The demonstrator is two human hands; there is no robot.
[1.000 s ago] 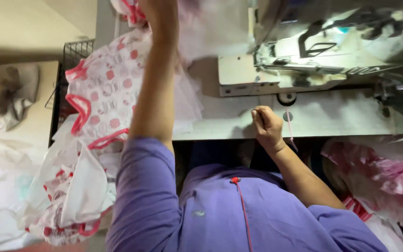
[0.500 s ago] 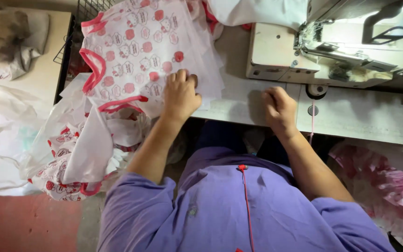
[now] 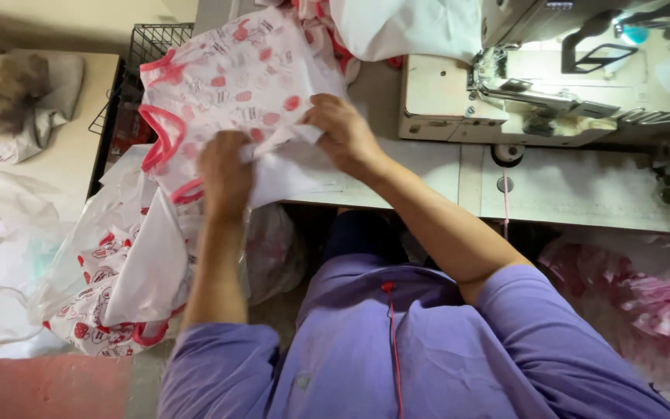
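- Left hand closed on the white printed garment, fingers curled down into a fold near its lower edge
- Right hand pinching the same piece at a white flap, thumb & fingertips gripping cloth
- Garment lying on the table edge, left of the sewing machine, part spilling off the front toward the lap
- Soft, thin, light; prob. limp & apt to bunch or slide – best gripped at the bound edges or a seam w/ both hands, not mid-panel
- White cloth w/ small red/pink motifs, pink-red binding along curved openings
- More matching pieces heaped in a clear plastic bag lower left; exact count unclear
- Black wire basket behind the garment; pink fabric pile at right, under table level
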